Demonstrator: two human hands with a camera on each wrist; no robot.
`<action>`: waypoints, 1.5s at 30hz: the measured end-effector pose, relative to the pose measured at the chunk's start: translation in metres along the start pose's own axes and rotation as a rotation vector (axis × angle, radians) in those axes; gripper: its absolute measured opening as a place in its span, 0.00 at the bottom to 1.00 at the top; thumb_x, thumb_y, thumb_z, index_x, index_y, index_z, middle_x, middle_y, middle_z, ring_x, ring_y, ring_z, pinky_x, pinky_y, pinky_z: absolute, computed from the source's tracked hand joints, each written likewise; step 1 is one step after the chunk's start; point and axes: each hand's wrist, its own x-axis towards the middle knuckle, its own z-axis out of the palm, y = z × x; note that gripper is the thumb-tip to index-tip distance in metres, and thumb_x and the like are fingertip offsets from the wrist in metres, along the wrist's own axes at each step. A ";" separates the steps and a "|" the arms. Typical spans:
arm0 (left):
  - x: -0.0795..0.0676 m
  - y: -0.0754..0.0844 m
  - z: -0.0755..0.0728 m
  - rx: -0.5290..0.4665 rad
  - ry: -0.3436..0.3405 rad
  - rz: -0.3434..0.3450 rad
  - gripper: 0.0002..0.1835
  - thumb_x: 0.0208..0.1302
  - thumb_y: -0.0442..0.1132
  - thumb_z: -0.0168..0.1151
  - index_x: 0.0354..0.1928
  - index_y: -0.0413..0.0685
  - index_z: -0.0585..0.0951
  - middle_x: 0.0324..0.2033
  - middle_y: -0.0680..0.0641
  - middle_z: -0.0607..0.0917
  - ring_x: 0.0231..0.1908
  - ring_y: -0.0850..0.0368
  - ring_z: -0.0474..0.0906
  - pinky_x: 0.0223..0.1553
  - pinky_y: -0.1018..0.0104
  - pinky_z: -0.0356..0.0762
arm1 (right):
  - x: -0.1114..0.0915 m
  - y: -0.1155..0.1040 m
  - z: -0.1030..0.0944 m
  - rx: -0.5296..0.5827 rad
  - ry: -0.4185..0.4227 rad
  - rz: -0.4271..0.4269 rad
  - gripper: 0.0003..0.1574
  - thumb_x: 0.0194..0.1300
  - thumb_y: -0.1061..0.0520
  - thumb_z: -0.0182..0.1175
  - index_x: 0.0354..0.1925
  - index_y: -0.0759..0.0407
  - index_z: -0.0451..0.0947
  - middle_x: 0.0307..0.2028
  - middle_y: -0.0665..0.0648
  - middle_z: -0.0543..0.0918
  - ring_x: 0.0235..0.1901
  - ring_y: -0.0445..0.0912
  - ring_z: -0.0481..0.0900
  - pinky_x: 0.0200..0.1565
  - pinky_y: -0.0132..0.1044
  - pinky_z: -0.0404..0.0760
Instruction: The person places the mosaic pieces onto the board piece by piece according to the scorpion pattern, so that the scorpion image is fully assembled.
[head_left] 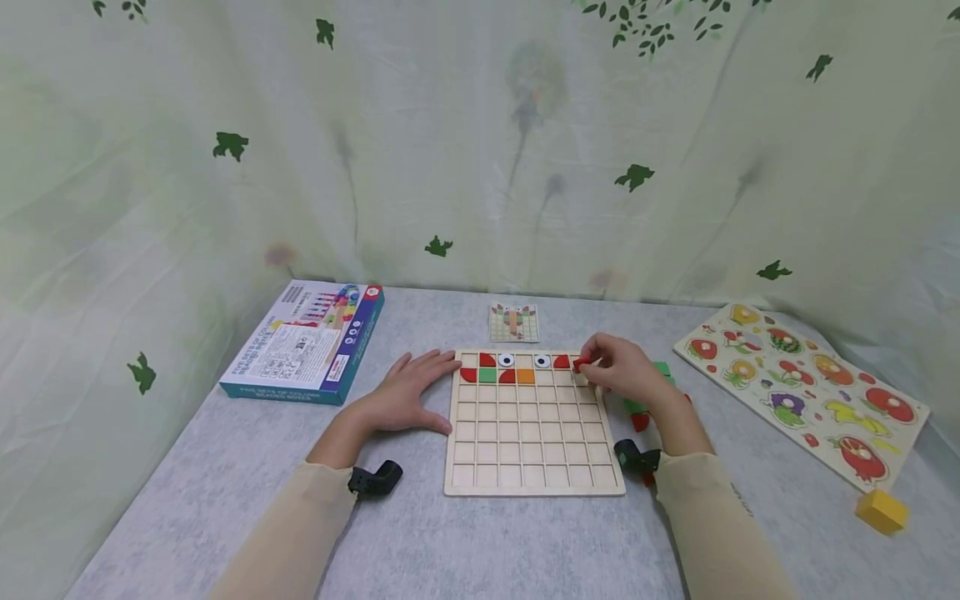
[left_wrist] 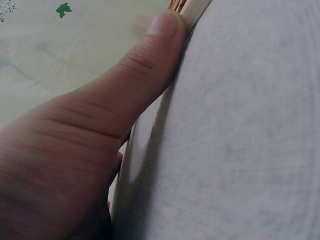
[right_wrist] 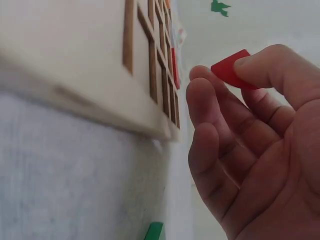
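Observation:
A wooden grid board (head_left: 535, 479) lies flat in front of me, its top two rows partly filled with red quarter-round pieces (head_left: 562, 362), green and orange squares (head_left: 526, 377) and eye tiles (head_left: 542, 361). My left hand (head_left: 393, 398) spreads along the board's left side, with fingertips at the upper corner and the thumb (left_wrist: 155, 47) against the edge. Between thumb and forefinger, my right hand (head_left: 628, 372) pinches a red quarter-round piece (right_wrist: 232, 69) over the board's top right corner. Its other fingers are loosely bent.
Behind the board lies a small pattern card (head_left: 513, 323). Loose red and green pieces (head_left: 640, 422) lie to its right, partly under my right arm. A blue-edged box (head_left: 303, 342) is at left; a fruit puzzle board (head_left: 806, 387) and a yellow block (head_left: 882, 512) are at right.

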 end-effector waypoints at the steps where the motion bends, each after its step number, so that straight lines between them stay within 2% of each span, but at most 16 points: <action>1: 0.000 0.000 0.000 -0.001 0.000 -0.001 0.59 0.45 0.70 0.73 0.78 0.60 0.58 0.79 0.51 0.55 0.80 0.46 0.42 0.78 0.38 0.30 | 0.000 -0.001 0.000 0.003 -0.005 -0.003 0.10 0.68 0.55 0.62 0.44 0.57 0.74 0.45 0.61 0.81 0.32 0.49 0.80 0.33 0.38 0.82; 8: 0.000 0.002 -0.001 -0.006 -0.007 -0.004 0.59 0.45 0.69 0.74 0.78 0.59 0.58 0.79 0.51 0.55 0.80 0.46 0.42 0.78 0.38 0.29 | 0.004 -0.006 0.005 -0.019 -0.003 -0.043 0.11 0.70 0.56 0.61 0.49 0.58 0.76 0.42 0.60 0.82 0.28 0.49 0.80 0.31 0.38 0.82; 14: 0.000 0.001 0.000 -0.003 -0.002 -0.002 0.59 0.45 0.69 0.74 0.78 0.58 0.58 0.79 0.50 0.55 0.80 0.45 0.42 0.78 0.38 0.29 | 0.007 -0.013 0.012 -0.112 0.001 -0.047 0.14 0.69 0.54 0.62 0.51 0.53 0.81 0.41 0.57 0.83 0.33 0.47 0.78 0.33 0.35 0.81; 20: 0.000 0.001 0.000 -0.002 -0.002 -0.004 0.59 0.45 0.70 0.73 0.78 0.59 0.58 0.79 0.50 0.55 0.80 0.45 0.42 0.78 0.38 0.29 | 0.010 -0.017 0.021 -0.146 -0.015 -0.063 0.15 0.70 0.56 0.61 0.55 0.52 0.78 0.38 0.57 0.82 0.30 0.47 0.75 0.31 0.35 0.78; 29: -0.001 0.002 -0.001 0.003 0.001 0.004 0.58 0.46 0.69 0.73 0.78 0.58 0.59 0.79 0.50 0.55 0.80 0.45 0.42 0.78 0.37 0.30 | 0.010 -0.022 0.031 -0.157 0.019 -0.116 0.11 0.69 0.56 0.63 0.49 0.52 0.77 0.35 0.54 0.82 0.28 0.45 0.74 0.30 0.35 0.75; 38: 0.000 0.000 -0.001 0.013 -0.004 -0.001 0.59 0.45 0.70 0.73 0.78 0.59 0.58 0.79 0.51 0.55 0.80 0.46 0.42 0.78 0.38 0.30 | 0.010 -0.025 0.039 -0.175 0.030 -0.087 0.08 0.70 0.54 0.62 0.47 0.51 0.78 0.35 0.53 0.82 0.28 0.46 0.74 0.30 0.36 0.75; 45: 0.000 0.000 0.000 0.011 -0.004 0.001 0.59 0.45 0.71 0.72 0.78 0.60 0.58 0.79 0.51 0.55 0.80 0.46 0.42 0.78 0.38 0.29 | 0.010 -0.024 0.044 -0.204 0.061 -0.120 0.08 0.69 0.53 0.63 0.45 0.52 0.80 0.34 0.53 0.82 0.26 0.45 0.73 0.29 0.35 0.73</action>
